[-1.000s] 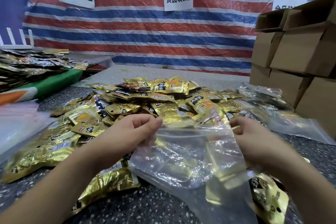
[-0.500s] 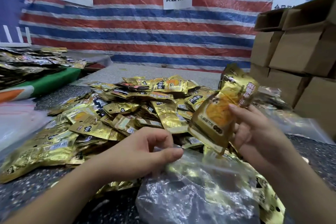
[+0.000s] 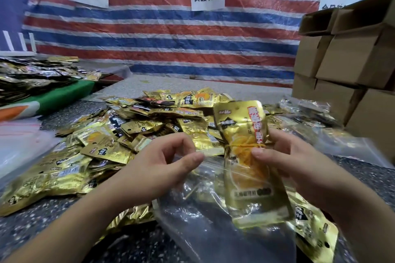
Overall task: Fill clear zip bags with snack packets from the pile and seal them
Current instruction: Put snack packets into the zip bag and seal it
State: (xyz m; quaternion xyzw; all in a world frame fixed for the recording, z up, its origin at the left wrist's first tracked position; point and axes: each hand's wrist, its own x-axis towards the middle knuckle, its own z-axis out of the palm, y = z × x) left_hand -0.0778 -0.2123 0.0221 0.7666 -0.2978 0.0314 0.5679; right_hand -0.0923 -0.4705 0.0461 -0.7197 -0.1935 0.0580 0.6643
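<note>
Two forearms come up from the bottom edge, and both are bare as far as the picture shows them: no sleeve, no cuff. The left hand [image 3: 162, 168] wears no glove, no ring, no watch at the wrist. Same on the right hand [image 3: 292, 162]: uncovered, no band or strap. Fingernails are short and plain, no polish showing.

1. Pile of snack packets [image 3: 149, 126] spread across the table [image 3: 32, 220], centre and left.
2. Zip bag [image 3: 203, 209] lay in front of the pile, nearest the viewer.
3. Left hand [image 3: 162, 168] pinched the bag's mouth on the left.
4. Right hand [image 3: 299, 166] held one packet [image 3: 245, 156] upright, lower half inside the bag.
5. Cardboard boxes [image 3: 352, 60] stacked at far right.
6. Striped tarp [image 3: 162, 38] hung behind everything.
</note>
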